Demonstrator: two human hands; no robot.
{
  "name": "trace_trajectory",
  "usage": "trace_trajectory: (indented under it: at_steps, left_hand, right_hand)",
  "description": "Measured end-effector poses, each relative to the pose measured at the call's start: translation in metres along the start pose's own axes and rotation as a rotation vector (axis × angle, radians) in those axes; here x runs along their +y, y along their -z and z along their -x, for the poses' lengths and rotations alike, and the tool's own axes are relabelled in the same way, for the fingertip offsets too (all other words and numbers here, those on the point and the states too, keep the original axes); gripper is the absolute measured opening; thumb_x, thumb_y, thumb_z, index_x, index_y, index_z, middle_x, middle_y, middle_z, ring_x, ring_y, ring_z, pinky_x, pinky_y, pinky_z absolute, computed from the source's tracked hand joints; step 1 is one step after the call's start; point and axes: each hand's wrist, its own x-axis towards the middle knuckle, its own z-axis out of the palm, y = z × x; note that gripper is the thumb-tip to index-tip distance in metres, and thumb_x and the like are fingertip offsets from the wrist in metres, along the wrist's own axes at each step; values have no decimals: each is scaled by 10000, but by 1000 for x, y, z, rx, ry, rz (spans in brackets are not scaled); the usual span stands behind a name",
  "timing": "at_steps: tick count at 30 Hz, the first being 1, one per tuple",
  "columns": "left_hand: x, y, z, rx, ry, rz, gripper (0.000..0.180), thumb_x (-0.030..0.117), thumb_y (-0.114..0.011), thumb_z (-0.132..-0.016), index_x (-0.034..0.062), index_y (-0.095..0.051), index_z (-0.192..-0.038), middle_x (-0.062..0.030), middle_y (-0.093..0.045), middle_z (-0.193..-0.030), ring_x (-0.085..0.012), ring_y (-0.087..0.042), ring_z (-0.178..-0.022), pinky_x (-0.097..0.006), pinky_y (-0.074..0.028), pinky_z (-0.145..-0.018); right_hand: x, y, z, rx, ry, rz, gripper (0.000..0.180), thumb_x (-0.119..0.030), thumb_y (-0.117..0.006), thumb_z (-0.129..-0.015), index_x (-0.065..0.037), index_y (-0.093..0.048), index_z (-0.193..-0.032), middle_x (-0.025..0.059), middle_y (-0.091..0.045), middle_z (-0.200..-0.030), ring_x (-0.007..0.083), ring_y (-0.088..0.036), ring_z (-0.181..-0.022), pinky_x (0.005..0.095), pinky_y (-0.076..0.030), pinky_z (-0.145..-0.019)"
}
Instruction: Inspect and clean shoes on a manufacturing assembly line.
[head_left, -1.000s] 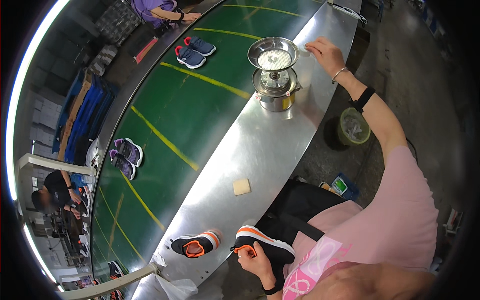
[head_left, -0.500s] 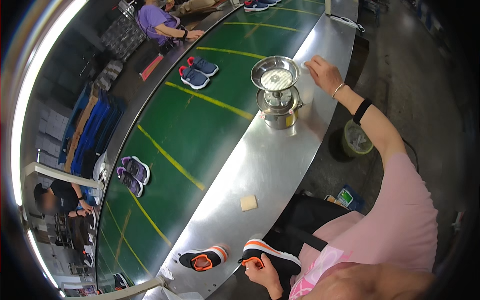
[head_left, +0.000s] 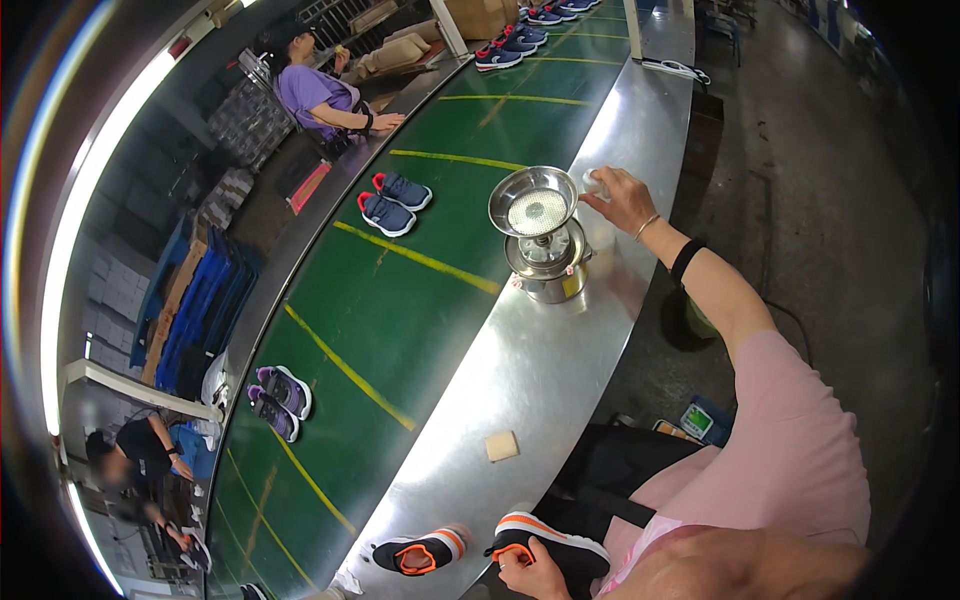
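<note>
My left hand [head_left: 533,574] grips a black sneaker [head_left: 560,538] at its orange-lined opening, close to my lap. The shoe has a white sole and orange stripes. Beside it on the metal ledge lies a matching black sneaker [head_left: 420,553]. Farther off, my right hand [head_left: 622,203] pinches a small white wad [head_left: 596,184] just right of a shiny steel dish [head_left: 535,208]. This dish has a perforated round plate inside and sits on a round metal base [head_left: 553,285]. A cream-coloured square pad [head_left: 502,446] lies on the ledge between my hands.
Left of the ledge [head_left: 440,480] runs a green conveyor belt [head_left: 400,330] with yellow lines. It carries navy sneakers [head_left: 395,204], purple-grey sneakers [head_left: 280,402] and several more shoes far off. Two co-workers [head_left: 315,95] sit across the belt. A bin [head_left: 690,320] stands below my right arm.
The whole view has tilted, so things sit lower in the picture. My right hand is slightly closer to the dish, and the white wad shows more. My left hand still grips the sneaker.
</note>
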Motion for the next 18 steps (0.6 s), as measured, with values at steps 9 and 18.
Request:
trace_trajectory:
  at_steps: [9,18]
  left_hand:
    - [-8,-9,3,4,-26,-37,277,244,-808,-770,68,-598,-728,-119,-617,-706,-298,-595,-618,-410,-498,-627]
    - [15,-3,5,13,-33,10,294,240,-807,-774,56,-587,-707,-114,-617,-702,-301,-594,-618,-415,-497,-641]
  right_hand:
    - [17,-4,2,29,-76,-88,401,-348,-815,-795,-95,-605,-1024,122,-692,-778,294,-697,-714,390,-563,-642]
    - [95,23,30,324,-754,-114,457,-325,-865,-766,-18,-681,-1050,114,-729,-898,171,-685,-775,304,-545,-748]
